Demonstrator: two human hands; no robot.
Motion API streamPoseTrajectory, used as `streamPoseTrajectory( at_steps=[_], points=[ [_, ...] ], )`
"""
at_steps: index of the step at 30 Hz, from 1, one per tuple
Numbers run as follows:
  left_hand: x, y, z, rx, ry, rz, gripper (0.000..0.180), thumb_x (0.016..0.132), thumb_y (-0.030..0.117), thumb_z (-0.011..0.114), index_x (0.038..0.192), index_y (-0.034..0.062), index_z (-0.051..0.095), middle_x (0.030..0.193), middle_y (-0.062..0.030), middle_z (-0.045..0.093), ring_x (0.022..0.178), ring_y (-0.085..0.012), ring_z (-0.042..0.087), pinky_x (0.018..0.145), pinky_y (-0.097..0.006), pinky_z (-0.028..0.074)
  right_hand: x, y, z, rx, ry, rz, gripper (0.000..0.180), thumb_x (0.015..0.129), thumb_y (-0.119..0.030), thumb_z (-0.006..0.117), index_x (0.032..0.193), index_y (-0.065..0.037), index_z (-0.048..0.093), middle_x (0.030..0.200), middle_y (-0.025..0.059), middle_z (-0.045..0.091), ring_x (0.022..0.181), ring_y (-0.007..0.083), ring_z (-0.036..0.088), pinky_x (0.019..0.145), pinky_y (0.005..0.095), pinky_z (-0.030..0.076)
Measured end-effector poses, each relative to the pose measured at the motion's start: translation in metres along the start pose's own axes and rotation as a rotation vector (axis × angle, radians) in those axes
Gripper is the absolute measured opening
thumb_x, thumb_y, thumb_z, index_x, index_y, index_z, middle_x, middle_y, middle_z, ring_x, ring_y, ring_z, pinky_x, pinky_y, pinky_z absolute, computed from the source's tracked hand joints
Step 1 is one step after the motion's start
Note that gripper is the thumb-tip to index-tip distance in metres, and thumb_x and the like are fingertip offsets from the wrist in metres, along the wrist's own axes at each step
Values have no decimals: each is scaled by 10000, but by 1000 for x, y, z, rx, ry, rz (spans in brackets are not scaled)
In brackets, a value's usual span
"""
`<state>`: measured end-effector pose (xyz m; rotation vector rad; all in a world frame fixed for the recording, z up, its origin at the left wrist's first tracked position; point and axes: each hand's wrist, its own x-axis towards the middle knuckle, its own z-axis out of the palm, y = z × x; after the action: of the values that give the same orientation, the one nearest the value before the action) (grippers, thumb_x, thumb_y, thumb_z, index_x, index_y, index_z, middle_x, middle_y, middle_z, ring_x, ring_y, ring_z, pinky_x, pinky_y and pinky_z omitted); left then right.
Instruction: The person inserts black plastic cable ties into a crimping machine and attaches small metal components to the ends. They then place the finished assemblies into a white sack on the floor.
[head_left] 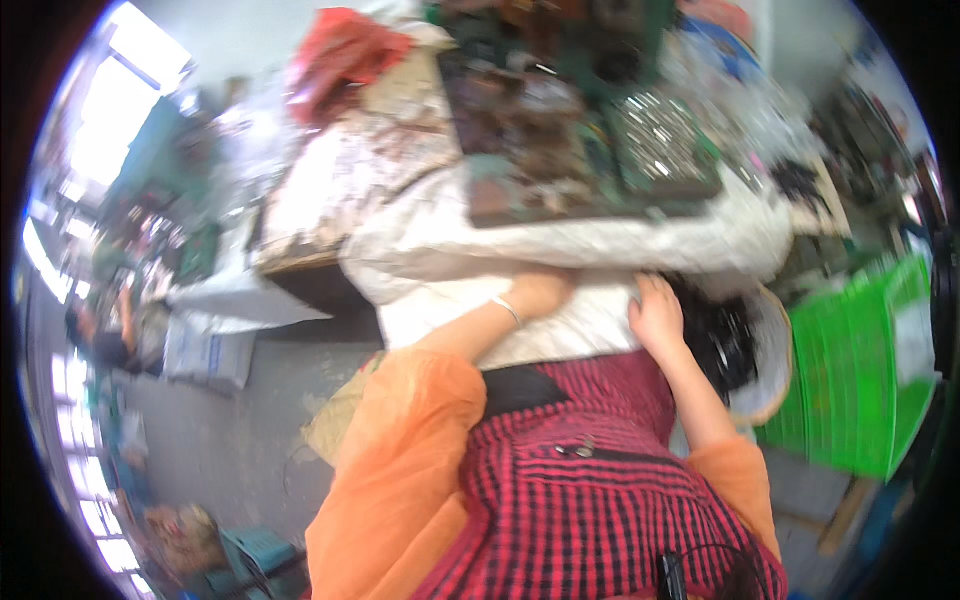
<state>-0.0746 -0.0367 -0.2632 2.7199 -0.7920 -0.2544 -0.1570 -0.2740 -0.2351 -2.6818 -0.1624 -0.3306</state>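
A white sheet (620,300), cloth or plastic, hangs over the work table's front edge and down to my lap. My left hand (543,292), a light bangle at its wrist, rests on the sheet with its fingertips hidden by the fold. To its right, my right hand (657,315) lies on the sheet with its fingers stretched forward and no object seen in them. Beyond the hands stands a dark green machine (530,140), blurred. On its right side a tray (690,188) bears many shiny metal parts (655,135).
Close to my right hand stands a round pale container (775,360) with black pieces inside. Farther right is a green plastic crate (850,370). A red bag (345,60) lies at the back left. Another person (115,335) sits at the far left, near a white box (208,350).
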Motion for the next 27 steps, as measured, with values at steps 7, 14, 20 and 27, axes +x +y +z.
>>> streamPoseTrajectory(
  at_steps=[7,14,20,27],
  points=[
    [-141,-43,-128,-455,663,-470,233,880,133,663,1098,65,705,1077,-165,703,998,-378,658,866,-443,519,61,-58,74,-154,-562,23,424,992,-321,466,1123,17,685,1043,276,705,1004,456,679,902,537,525],
    [-98,-144,-107,-16,986,-755,701,906,464,627,1463,68,469,1563,-210,362,1452,-410,310,1248,-516,98,60,-22,58,-116,-400,-516,455,1006,-177,462,1409,33,485,1363,299,556,1230,433,561,1039,483,452],
    [-86,-151,-100,78,1044,-741,745,841,486,662,1413,31,517,1529,-243,385,1442,-440,297,1247,-537,91,63,-85,22,323,-618,-605,347,996,-102,528,1308,44,571,1278,215,634,1169,336,612,1030,405,469],
    [-89,-156,-106,23,1080,-701,759,807,494,684,1364,-5,553,1529,-271,380,1417,-438,342,1246,-562,97,65,-177,-16,698,-1091,-341,311,998,-113,580,1269,37,609,1241,179,650,1126,279,630,989,368,504]
  ],
)
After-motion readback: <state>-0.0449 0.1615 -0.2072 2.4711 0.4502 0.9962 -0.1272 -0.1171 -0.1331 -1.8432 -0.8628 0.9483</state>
